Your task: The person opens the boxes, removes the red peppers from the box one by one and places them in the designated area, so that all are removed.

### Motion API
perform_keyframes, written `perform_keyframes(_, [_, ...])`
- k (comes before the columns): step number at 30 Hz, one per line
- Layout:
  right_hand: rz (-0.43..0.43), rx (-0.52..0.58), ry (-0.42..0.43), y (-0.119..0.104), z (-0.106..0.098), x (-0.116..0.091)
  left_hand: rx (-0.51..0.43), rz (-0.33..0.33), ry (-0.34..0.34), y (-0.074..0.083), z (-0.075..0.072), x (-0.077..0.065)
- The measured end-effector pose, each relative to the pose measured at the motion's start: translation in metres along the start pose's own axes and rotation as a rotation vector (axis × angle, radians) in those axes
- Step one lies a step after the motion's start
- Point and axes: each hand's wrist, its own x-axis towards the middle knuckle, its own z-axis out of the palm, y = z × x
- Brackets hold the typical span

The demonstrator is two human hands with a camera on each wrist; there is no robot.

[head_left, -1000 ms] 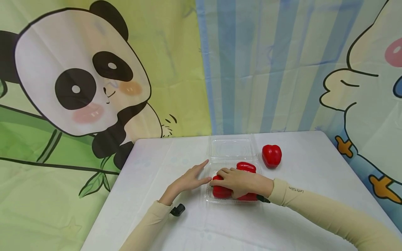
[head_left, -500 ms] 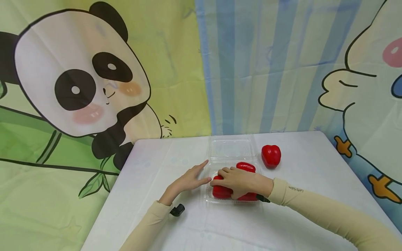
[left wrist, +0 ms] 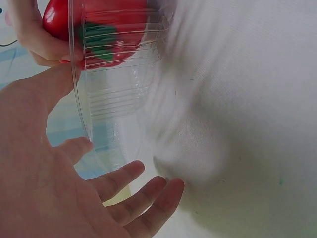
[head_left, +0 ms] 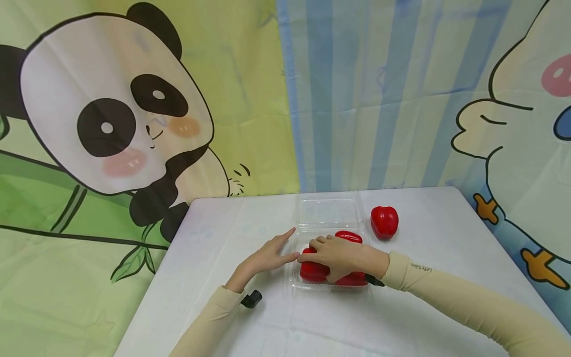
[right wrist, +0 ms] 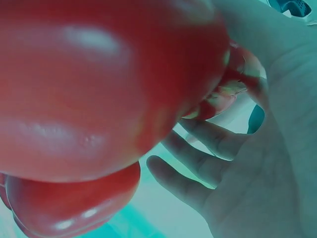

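Observation:
A clear plastic clamshell box (head_left: 330, 286) stands on the table with its lid folded back. Inside lie red bell peppers: one at the front left (head_left: 314, 272), one at the front right (head_left: 352, 279) and one at the back (head_left: 349, 236). My right hand (head_left: 341, 255) reaches over the box and grips the front left pepper, fingers over its top and thumb on its near side. Through the ribbed wall, the left wrist view shows this pepper's green stem (left wrist: 99, 40). My left hand (head_left: 267, 255) stands beside the box's left wall, fingers spread and holding nothing, thumb right at the rim.
Another red bell pepper (head_left: 384, 222) lies on the white table (head_left: 250, 218) to the right of the lid (head_left: 329, 210). Behind the table hangs a printed curtain (head_left: 339, 99) with a panda. A black wrist device (head_left: 252, 299) is strapped below the left hand.
The front left pepper has shifted very slightly to the left under my right hand. My left hand keeps its place by the box.

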Motion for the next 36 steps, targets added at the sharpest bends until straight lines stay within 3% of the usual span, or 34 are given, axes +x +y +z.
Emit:
perform_keyframes(22, [-0.002,0.08,-0.012,0.006,-0.012,-0.007,0.007,0.014,0.006,-0.002,0.0,0.001])
perform_keyframes(36, [-0.024,0.114,0.041,0.012,-0.015,-0.012,0.01,-0.001,0.003,-0.003,0.002,0.003])
